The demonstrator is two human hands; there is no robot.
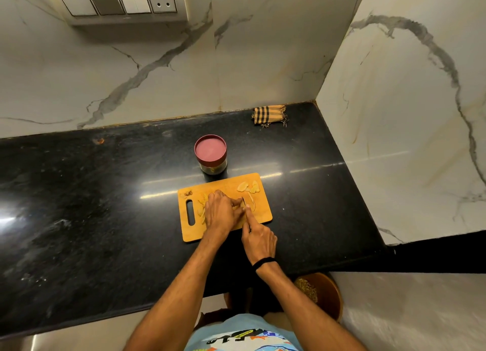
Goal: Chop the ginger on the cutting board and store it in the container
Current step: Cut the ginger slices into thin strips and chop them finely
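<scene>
Printed shirt at the bottom, both forearms reaching out over the counter and we're mid-chop. The right hand is wrapped round the knife, forefinger laid along its back, blade down on the board. The left hand sits clawed over the ginger, pinning a piece against the blade. Slices lie scattered on both sides of the hands. Chopping isn't finished, I'd say, and nothing is being stored yet: the jar stands just behind the board with its lid on. Next up, fingertips tucked back from the edge, then that lid has to come off. Plenty of counter left and right. The cloth is well clear, up by the wall.
</scene>
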